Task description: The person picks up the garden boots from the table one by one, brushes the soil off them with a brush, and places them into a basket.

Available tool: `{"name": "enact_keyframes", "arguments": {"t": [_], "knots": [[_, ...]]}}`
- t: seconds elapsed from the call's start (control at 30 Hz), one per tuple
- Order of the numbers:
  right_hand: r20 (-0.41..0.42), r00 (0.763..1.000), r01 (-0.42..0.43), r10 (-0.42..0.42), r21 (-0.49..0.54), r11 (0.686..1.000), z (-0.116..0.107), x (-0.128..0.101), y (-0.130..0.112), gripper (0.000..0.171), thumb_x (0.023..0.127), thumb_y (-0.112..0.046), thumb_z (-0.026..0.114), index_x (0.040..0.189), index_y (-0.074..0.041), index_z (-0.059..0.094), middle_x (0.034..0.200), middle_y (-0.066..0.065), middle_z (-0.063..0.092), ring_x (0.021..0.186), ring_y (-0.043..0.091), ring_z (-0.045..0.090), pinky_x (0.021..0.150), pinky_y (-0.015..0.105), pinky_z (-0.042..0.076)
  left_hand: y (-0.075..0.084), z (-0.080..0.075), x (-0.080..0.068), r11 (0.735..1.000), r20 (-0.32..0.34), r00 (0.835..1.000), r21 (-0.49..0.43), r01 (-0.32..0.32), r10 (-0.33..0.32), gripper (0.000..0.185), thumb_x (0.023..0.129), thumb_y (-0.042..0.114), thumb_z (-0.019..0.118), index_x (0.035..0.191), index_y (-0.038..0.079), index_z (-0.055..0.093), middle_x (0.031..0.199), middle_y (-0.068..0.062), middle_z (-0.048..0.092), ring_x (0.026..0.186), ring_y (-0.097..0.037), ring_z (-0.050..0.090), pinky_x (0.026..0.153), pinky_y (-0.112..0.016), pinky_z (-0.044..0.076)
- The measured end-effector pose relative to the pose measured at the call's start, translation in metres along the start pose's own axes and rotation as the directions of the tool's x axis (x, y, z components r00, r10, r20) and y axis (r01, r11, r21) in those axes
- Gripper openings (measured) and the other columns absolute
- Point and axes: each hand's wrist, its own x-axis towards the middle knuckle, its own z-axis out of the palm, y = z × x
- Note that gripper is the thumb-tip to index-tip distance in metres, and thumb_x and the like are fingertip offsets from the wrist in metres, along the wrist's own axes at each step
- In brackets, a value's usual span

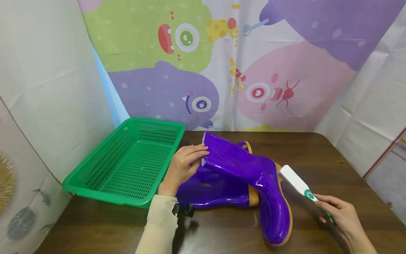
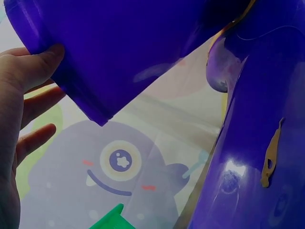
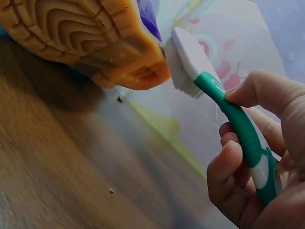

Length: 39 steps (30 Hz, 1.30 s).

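My left hand [image 1: 185,165] pinches the top rim of a shiny purple rain boot [image 1: 236,158], its thumb lying on the outside of the shaft in the left wrist view. This boot lies tilted across a second purple rain boot [image 1: 215,192], toe toward the front of the table. In my right hand [image 1: 344,215] is a scrub brush [image 1: 295,180] with a white head and a green-and-white handle. The right wrist view shows its white bristles [image 3: 183,71] right at the heel of the boot's yellow-orange treaded sole [image 3: 62,28].
To the left stands a green perforated plastic basket [image 1: 68,183] with nothing in it. A brown wooden table [image 1: 222,233] carries everything, with small dark crumbs [image 3: 119,99] on it. A cartoon-printed curtain [image 1: 142,84] hangs behind the table.
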Motion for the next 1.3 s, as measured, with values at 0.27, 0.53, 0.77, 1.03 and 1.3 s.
{"name": "enact_keyframes", "arguments": {"t": [0.27,0.53,0.77,1.03,1.3], "knots": [[-0.014,0.997,0.077,-0.077,0.054,0.996,0.001,-0.002,0.002,0.032,0.091,0.017,0.056,0.098,-0.005,0.079,0.078,0.000,0.072,0.052,0.008,0.056,0.042,0.021,0.048,-0.002,0.001,-0.001,1.000,-0.012,1.000,-0.010,-0.008,0.008,0.025,0.081,-0.007,0.070,0.103,0.004,0.077,0.108,-0.009,0.074,0.108,-0.025,0.068,0.092,-0.045,0.053],[0.087,0.989,0.115,-0.123,0.087,0.989,0.002,-0.005,0.005,0.039,0.091,0.023,0.050,0.101,-0.002,0.078,0.080,0.002,0.072,0.054,0.007,0.057,0.044,0.020,0.048,0.000,0.001,0.000,1.000,-0.012,1.000,-0.016,-0.011,0.011,0.025,0.081,-0.007,0.070,0.103,0.004,0.077,0.107,-0.008,0.074,0.107,-0.025,0.068,0.092,-0.045,0.053],[-0.001,1.000,0.003,-0.003,0.000,1.000,-0.003,-0.005,0.002,0.031,0.092,0.014,0.057,0.096,-0.007,0.080,0.072,0.001,0.068,0.051,0.006,0.051,0.041,0.020,0.046,0.000,0.002,0.001,1.000,-0.013,1.000,-0.019,-0.018,0.018,0.025,0.081,-0.008,0.070,0.103,0.002,0.076,0.106,-0.008,0.074,0.107,-0.026,0.068,0.091,-0.047,0.054],[-0.096,0.994,-0.063,0.059,-0.040,0.997,-0.008,-0.004,-0.001,0.028,0.091,0.011,0.062,0.093,-0.009,0.081,0.072,0.002,0.070,0.051,0.007,0.051,0.040,0.021,0.045,0.000,0.001,0.000,1.000,-0.013,1.000,-0.007,-0.012,0.012,0.025,0.081,-0.007,0.071,0.103,0.003,0.076,0.107,-0.008,0.074,0.107,-0.025,0.068,0.094,-0.043,0.052],[-0.118,0.992,-0.039,0.036,-0.024,0.999,-0.008,-0.005,-0.004,0.026,0.090,0.012,0.064,0.093,-0.008,0.081,0.072,0.000,0.071,0.051,0.006,0.051,0.039,0.022,0.044,-0.001,0.002,-0.001,1.000,-0.009,1.000,-0.004,-0.010,0.009,0.024,0.082,-0.006,0.071,0.103,0.004,0.077,0.108,-0.007,0.074,0.108,-0.024,0.068,0.093,-0.045,0.053]]}}
